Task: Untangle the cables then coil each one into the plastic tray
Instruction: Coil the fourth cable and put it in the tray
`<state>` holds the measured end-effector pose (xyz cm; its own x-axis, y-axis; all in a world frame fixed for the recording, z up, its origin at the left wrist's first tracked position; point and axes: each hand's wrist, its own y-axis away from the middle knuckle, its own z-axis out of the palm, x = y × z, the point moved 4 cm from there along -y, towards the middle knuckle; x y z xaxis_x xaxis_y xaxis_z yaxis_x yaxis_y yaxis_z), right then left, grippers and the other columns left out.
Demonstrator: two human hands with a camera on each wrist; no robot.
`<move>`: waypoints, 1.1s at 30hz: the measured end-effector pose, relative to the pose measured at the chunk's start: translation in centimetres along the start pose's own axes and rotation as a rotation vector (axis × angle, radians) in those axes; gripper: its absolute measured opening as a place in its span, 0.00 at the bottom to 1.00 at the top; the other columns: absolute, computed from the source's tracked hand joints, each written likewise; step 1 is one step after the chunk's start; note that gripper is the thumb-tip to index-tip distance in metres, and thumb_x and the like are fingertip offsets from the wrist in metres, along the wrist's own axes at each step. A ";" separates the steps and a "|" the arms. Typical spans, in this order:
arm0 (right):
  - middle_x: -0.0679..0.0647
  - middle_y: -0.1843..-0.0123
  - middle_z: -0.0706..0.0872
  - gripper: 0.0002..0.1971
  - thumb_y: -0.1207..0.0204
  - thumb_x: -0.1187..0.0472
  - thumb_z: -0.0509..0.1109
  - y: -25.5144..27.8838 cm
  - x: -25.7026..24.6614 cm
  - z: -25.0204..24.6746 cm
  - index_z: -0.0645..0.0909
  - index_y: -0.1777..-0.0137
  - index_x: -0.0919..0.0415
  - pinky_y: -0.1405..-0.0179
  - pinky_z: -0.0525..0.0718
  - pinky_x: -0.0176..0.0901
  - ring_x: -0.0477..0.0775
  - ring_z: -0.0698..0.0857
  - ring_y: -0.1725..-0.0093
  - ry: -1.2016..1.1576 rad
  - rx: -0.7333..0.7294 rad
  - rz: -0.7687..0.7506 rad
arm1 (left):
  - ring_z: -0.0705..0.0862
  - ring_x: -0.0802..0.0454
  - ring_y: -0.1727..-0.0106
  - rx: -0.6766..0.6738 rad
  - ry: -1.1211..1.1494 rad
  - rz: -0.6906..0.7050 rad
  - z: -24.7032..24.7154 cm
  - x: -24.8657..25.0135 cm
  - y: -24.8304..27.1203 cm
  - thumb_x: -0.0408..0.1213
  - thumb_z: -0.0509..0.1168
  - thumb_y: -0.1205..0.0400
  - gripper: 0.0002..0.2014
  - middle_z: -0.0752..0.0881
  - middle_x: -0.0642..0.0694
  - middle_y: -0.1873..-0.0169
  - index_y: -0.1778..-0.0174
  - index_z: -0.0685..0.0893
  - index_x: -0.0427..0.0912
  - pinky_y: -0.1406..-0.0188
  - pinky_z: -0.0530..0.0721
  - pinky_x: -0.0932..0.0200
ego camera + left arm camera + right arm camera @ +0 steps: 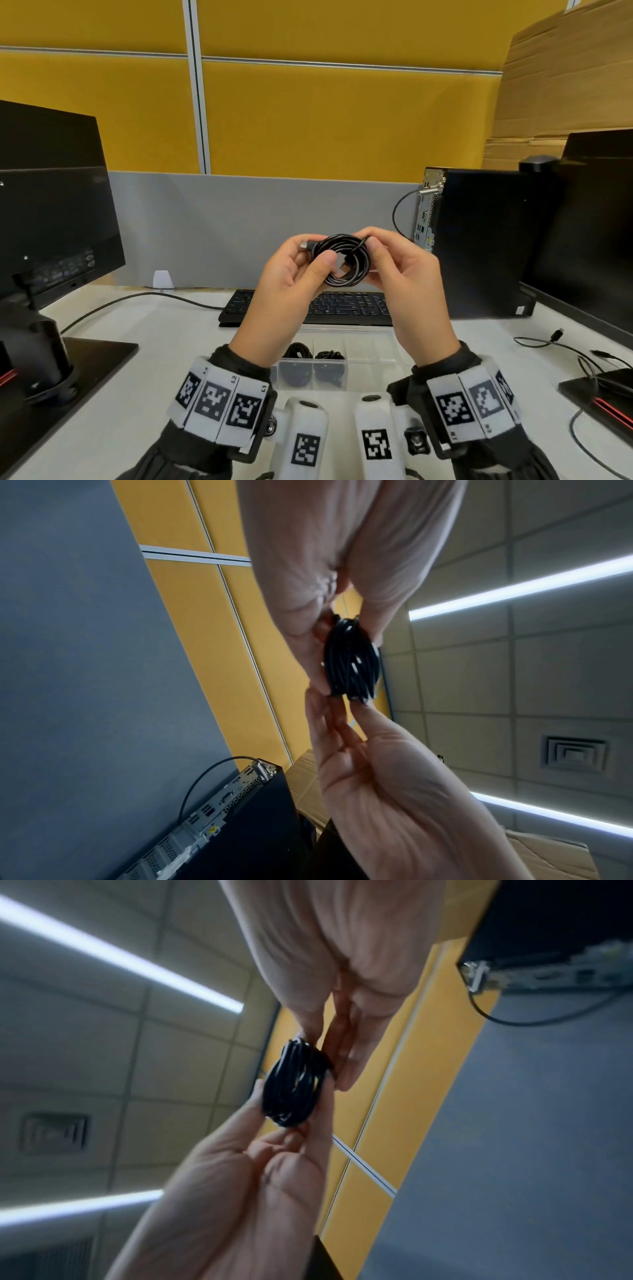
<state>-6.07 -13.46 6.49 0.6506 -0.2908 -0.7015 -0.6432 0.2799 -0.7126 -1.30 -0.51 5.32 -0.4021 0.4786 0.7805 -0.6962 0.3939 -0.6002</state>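
Note:
A black cable wound into a small coil (346,262) is held up in front of me, above the keyboard. My left hand (313,253) grips its left side, thumb in front and fingers behind, with a plug end sticking out by the fingers. My right hand (368,251) pinches the right side of the coil. In the left wrist view the coil (352,661) sits between the left hand (342,615) and the right hand below it. The right wrist view shows the coil (294,1088) the same way. On the desk lies the clear plastic tray (370,347), holding two coiled black cables (299,354).
A black keyboard (342,305) lies behind the tray. A monitor (51,205) on its stand is at the left. A PC tower (479,240) and a second monitor (603,222) stand at the right. Loose thin cables (561,346) trail over the desk's right side.

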 end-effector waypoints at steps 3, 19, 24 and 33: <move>0.56 0.57 0.90 0.11 0.18 0.67 0.60 0.2 0.3 0.1 0.85 0.50 0.63 0.62 0.87 0.38 0.52 0.90 0.55 -0.205 -0.011 0.155 | 0.88 0.56 0.51 0.031 -0.063 -0.067 0.2 -0.8 0.0 0.38 0.62 0.21 0.14 0.88 0.47 0.54 0.43 0.78 0.34 0.52 0.87 0.60; 0.55 0.54 0.91 0.12 0.21 0.59 0.64 0.1 -0.3 -0.7 0.85 0.46 0.63 0.56 0.86 0.37 0.49 0.89 0.53 -0.267 -0.116 0.277 | 0.88 0.51 0.48 0.080 -0.203 -0.027 0.2 -0.8 0.0 0.38 0.63 0.21 0.14 0.88 0.40 0.50 0.43 0.79 0.33 0.51 0.88 0.54; 0.56 0.50 0.90 0.13 0.29 0.59 0.73 0.2 -1.1 -0.7 0.86 0.45 0.56 0.51 0.86 0.38 0.51 0.90 0.51 -0.079 -0.110 0.185 | 0.88 0.53 0.49 0.080 -0.188 -0.005 0.4 -0.9 0.1 0.37 0.62 0.20 0.15 0.89 0.46 0.56 0.41 0.78 0.33 0.49 0.87 0.58; 0.55 0.55 0.91 0.08 0.26 0.65 0.72 0.3 -0.5 -0.3 0.85 0.48 0.56 0.53 0.86 0.36 0.48 0.90 0.54 -0.067 -0.011 0.120 | 0.88 0.52 0.47 0.087 -0.175 -0.023 -0.1 -1.1 -0.1 0.34 0.64 0.21 0.14 0.88 0.41 0.50 0.41 0.77 0.33 0.50 0.87 0.58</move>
<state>-6.73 -13.51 6.67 0.5941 -0.1941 -0.7806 -0.7220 0.2992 -0.6238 -0.70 -0.99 4.47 -0.4777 0.3236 0.8167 -0.7520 0.3300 -0.5706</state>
